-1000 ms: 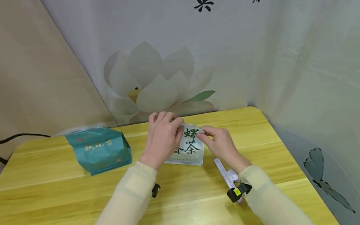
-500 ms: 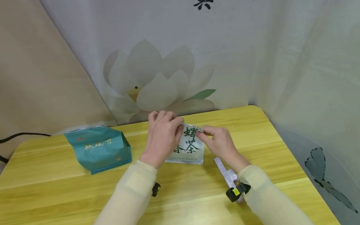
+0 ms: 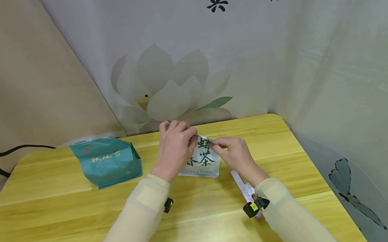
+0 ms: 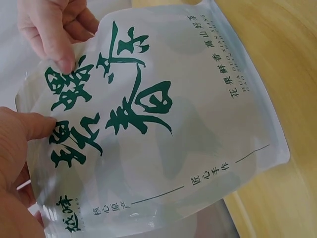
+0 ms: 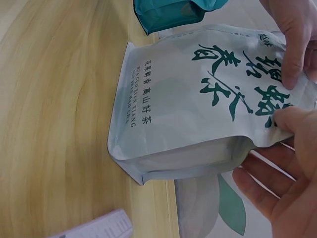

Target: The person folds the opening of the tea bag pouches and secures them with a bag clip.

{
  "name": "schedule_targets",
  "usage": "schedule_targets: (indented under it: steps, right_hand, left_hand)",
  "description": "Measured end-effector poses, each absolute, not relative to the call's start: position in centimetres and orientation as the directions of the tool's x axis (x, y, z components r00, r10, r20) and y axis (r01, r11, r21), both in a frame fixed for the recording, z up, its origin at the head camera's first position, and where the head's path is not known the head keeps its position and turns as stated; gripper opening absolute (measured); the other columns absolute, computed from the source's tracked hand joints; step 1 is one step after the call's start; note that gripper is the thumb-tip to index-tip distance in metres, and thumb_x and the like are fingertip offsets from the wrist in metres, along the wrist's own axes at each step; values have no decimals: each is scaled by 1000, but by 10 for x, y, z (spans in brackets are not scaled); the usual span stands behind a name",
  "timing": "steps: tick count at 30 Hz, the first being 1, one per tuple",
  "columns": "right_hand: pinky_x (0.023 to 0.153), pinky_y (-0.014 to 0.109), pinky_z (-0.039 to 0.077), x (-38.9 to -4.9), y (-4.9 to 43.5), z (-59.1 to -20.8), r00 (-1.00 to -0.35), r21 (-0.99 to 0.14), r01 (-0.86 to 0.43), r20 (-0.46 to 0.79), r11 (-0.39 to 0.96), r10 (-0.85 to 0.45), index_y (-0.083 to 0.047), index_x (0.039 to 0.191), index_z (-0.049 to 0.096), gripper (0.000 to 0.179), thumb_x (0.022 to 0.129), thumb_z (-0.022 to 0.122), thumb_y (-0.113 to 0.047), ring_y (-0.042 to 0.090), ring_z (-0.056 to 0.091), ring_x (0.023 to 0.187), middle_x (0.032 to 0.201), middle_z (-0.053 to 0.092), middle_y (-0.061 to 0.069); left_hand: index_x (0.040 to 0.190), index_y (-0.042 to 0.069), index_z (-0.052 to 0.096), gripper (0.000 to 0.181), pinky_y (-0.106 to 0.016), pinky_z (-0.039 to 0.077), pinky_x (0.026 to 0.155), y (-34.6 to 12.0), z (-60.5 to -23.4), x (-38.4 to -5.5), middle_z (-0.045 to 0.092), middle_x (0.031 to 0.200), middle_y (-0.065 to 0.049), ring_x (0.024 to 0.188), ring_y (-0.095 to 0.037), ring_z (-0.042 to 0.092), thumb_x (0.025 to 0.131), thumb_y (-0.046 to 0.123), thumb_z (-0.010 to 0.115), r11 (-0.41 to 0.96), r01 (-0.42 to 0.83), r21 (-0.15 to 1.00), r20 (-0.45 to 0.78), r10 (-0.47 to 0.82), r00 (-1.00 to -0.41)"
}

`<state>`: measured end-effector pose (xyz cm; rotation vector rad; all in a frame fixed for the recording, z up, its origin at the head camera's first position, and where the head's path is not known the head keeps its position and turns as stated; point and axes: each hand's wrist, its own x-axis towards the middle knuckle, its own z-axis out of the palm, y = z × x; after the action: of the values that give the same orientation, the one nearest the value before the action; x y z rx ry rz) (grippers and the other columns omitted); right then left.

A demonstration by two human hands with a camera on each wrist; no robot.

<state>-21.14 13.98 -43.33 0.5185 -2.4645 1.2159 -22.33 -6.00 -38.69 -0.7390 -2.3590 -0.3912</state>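
A pale tea bag (image 3: pixel 202 165) with large green Chinese characters stands near the table's back edge. My left hand (image 3: pixel 176 143) grips its top from the left, thumb on the printed front, as the left wrist view shows. The right hand (image 3: pixel 238 155) pinches the top right corner, where the film bends and creases. In the right wrist view, the right thumb (image 5: pixel 290 119) lies on the front of the bag (image 5: pixel 183 99) while other fingers reach behind it. From the head, the left hand covers the bag's upper left part.
A teal tea bag (image 3: pixel 108 164) stands to the left on the wooden table (image 3: pixel 80 227). Beside the right forearm lies a lilac strip with ruler markings (image 3: pixel 242 186), partly covered by the wrist camera (image 3: pixel 252 208). A printed curtain (image 3: pixel 178 76) hangs right behind the table.
My right fingers have shifted slightly left with the bag's top corner, and the top edge now bends more. The left hand keeps its place.
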Motion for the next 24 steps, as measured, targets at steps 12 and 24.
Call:
schedule_targets:
  steps: [12,24]
  right_hand:
    - [80,47,60,-210,147,-435,-842,-645,-531,473,549,-258,-4,112,80,18,99,70,-9,31,75,98,107,78,14]
    - [96,50,55,-208,151,-435,-865,-686,-502,398,527,-305,1,124,73,27,107,57,-12,35,69,113,120,73,18]
  left_hand:
    - [109,14,80,17,-52,36,103,-67,-383,-221,74,105,-2,103,-24,62,101,24,70,764,624,163,574,441,-690]
    - [111,15,81,25,-53,33,109,-69,-377,-218,74,112,-3,114,-25,60,106,30,62,767,591,249,494,425,-759]
